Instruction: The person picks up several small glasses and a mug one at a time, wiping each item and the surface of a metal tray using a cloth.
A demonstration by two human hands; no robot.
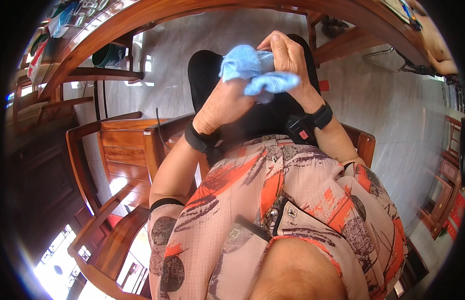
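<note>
Above my lap, my left hand is closed around a light blue cloth, which covers its fingers. A loose end of the cloth hangs over towards my right wrist and is blurred. My right hand is on the far side of the bundle, with thumb and fingers bent together against it. Between the hands a greyish, smooth-looking thing shows below the cloth; most of it is hidden, so I cannot tell what it is. Both wrists wear black straps.
A wooden table edge curves ahead, with several drinking glasses at its far left. A dark green bin stands beneath. Wooden chairs are at my left. Another person's arm shows at the far right.
</note>
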